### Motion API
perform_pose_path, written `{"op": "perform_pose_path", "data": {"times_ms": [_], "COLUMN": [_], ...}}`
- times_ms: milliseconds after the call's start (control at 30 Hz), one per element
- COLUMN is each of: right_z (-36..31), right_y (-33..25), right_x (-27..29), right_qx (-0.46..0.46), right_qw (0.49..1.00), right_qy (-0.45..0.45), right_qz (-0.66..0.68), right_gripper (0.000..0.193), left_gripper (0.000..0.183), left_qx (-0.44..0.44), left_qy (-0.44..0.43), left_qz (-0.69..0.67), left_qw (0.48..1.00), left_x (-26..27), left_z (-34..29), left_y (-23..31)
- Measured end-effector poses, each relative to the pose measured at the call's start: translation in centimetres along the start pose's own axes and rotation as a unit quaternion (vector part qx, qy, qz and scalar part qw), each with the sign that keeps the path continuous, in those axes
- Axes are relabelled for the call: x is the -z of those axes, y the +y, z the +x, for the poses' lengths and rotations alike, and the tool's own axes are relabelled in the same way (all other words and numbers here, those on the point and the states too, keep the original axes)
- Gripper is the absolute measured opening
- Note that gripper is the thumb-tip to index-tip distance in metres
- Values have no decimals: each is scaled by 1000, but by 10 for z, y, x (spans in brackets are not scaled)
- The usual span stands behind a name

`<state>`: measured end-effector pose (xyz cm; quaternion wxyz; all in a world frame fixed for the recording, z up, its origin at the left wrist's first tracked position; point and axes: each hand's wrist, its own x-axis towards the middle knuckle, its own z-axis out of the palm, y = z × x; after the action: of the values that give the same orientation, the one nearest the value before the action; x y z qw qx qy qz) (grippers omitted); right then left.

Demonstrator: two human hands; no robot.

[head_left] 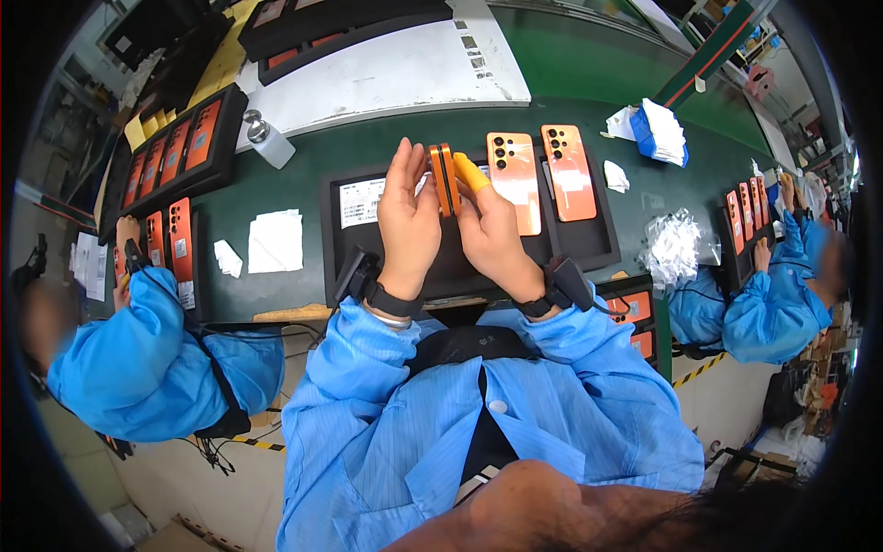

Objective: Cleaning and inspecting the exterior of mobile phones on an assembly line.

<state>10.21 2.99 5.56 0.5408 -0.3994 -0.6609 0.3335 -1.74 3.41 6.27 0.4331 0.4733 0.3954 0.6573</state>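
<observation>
Between my palms, two thin orange phones stand edge-on, side by side with a dark line between them. My left hand presses on them from the left, its fingers stretched upward. From the other side my right hand grips them, with a yellow finger cot on one finger. Below is a black tray with a white label sheet at its left. Two more orange phones lie camera side up in its right part, one at the middle and one farther right.
A white pump bottle, a white cloth, a blue box of wipes and crumpled clear plastic lie around. Another phone tray stands far left. Co-workers in blue sit left and right.
</observation>
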Motion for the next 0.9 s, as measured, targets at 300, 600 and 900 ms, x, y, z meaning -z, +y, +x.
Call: {"op": "perform_pose_path", "data": {"times_ms": [300,600,900], "right_z": [1,-7,-34], "right_y": [2,9,29], "right_x": [5,1,5], "right_qx": [-57,28,-25], "right_qw": [997,999,999], "right_qy": [-50,3,-24], "right_qz": [-33,34,10], "right_gripper": [52,60,50], "left_gripper": [51,54,54], "left_qx": [91,0,44], "left_qy": [3,-40,-46], "left_qz": [47,4,-24], "left_qw": [995,999,998], "left_x": [6,15,25], "left_z": [4,-9,-29], "left_y": [-8,-18,-38]}}
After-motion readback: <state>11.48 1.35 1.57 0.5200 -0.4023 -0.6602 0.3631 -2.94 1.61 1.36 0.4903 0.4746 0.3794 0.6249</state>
